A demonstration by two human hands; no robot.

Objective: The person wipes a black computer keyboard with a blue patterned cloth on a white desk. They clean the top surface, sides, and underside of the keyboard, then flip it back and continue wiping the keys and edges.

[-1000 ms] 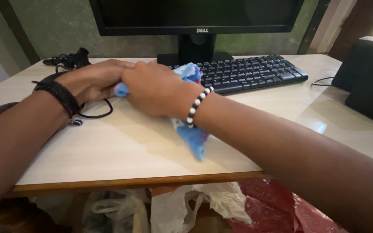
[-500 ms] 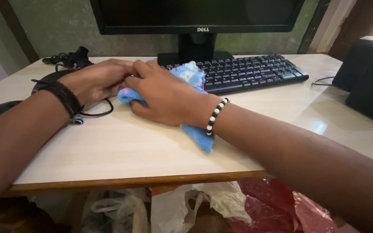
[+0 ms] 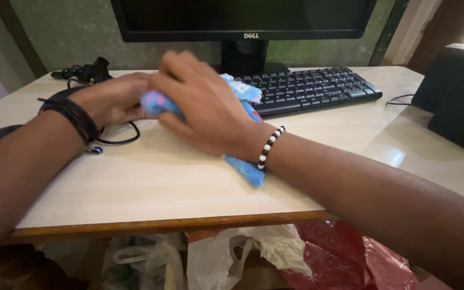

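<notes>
- the right hand (image 3: 205,104) lies over a blue cloth (image 3: 243,167) on the pale desk top (image 3: 151,188), fingers curled down around the bunched part of the cloth, which it grips against the surface.
- the cloth is light blue with small pink and white patches; one bunched end shows at the fingertips near the left hand, another bit peeks out by the keyboard, and a tail sticks out from under the wrist toward the desk's front edge.
- a bracelet of black and white beads (image 3: 268,147) sits on the right wrist.
- the left hand (image 3: 115,99) rests on the desk just beside the right hand, its fingertips meeting the bunched end of the cloth; whether those fingers pinch the cloth or only touch it cannot be told, as the right hand covers them.
- a dark woven wristband (image 3: 73,118) circles the left wrist.
- a thin black cable (image 3: 119,140) loops on the desk under the left hand.
- a black keyboard (image 3: 318,88) lies behind the right hand, the cloth touching its near left corner.
- a black monitor (image 3: 243,19) stands on its stand behind the keyboard.
- a black speaker (image 3: 457,96) sits at the far right of the desk.
- crumpled white and red plastic bags (image 3: 296,258) lie below the desk's front edge.
</notes>
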